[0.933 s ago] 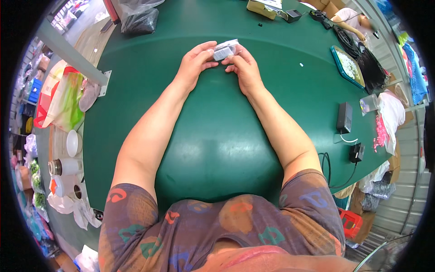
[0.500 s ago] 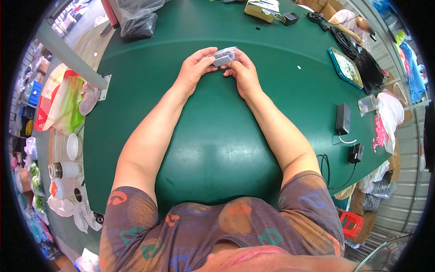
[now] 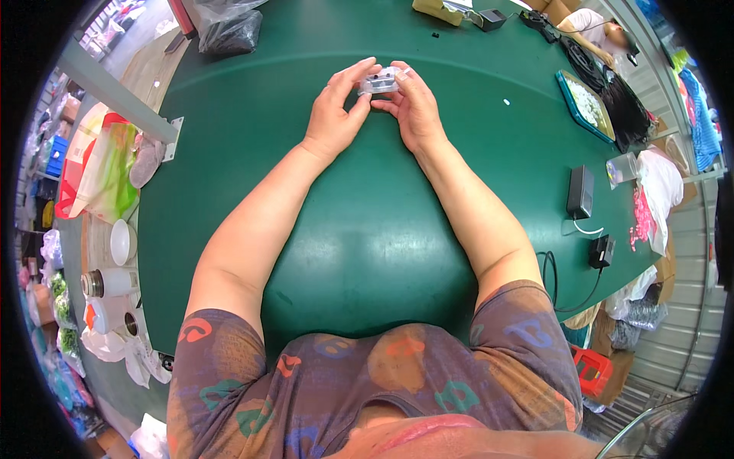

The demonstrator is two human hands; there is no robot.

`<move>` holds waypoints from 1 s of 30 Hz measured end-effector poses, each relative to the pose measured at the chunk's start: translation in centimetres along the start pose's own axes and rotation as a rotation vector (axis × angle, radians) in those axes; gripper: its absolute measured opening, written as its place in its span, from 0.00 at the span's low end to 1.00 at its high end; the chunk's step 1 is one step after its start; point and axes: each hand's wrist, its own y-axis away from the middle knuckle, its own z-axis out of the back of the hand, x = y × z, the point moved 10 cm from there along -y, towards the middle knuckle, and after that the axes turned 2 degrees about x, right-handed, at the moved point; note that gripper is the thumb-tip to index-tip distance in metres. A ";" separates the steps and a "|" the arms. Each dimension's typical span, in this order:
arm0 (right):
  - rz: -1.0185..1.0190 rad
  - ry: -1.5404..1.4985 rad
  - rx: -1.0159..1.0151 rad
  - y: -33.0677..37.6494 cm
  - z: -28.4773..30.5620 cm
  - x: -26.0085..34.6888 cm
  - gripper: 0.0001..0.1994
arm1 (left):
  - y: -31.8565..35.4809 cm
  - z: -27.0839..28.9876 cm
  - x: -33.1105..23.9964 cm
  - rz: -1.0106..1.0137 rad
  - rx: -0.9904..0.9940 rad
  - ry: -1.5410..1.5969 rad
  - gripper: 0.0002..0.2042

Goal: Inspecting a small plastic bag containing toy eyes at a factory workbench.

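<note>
Left hand and right hand pinch one small clear plastic packet above the green tabletop; two black adapters lie right.

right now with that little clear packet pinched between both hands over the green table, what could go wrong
1. The small clear packet is held only at the fingertips of the left hand and right hand; it could slip onto the green table.
2. It appears to hold small dark parts; squeezing or tearing might scatter them.
3. The black adapter and its cables lie near the right elbow and could snag.
</note>
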 end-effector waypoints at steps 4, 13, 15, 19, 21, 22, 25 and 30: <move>0.012 -0.153 0.020 -0.2 0.2 -0.2 0.22 | 0.1 0.5 -0.6 -0.065 -0.061 -0.031 0.36; 0.029 -0.175 0.009 -0.3 0.3 0.1 0.24 | 0.3 -0.6 3.8 0.252 0.037 0.173 0.35; 0.026 -0.164 0.009 -0.3 0.4 0.0 0.25 | 0.4 -0.6 3.9 0.246 0.030 0.165 0.34; 0.019 -0.151 0.016 -0.3 0.2 0.0 0.26 | 0.4 -0.5 3.9 0.257 0.008 0.166 0.30; 0.013 -0.142 0.017 -0.2 0.0 0.0 0.27 | 0.4 -0.4 4.0 0.263 0.011 0.167 0.30; 0.018 -0.141 0.025 -0.2 0.0 0.1 0.28 | 0.4 -0.4 4.0 0.269 0.015 0.170 0.29; 0.023 -0.127 0.034 -0.1 -0.2 0.2 0.29 | 0.5 -0.4 4.1 0.284 0.015 0.177 0.28; 0.026 -0.106 0.031 -0.2 -0.3 0.1 0.30 | 0.4 -0.3 4.1 0.277 0.003 0.192 0.30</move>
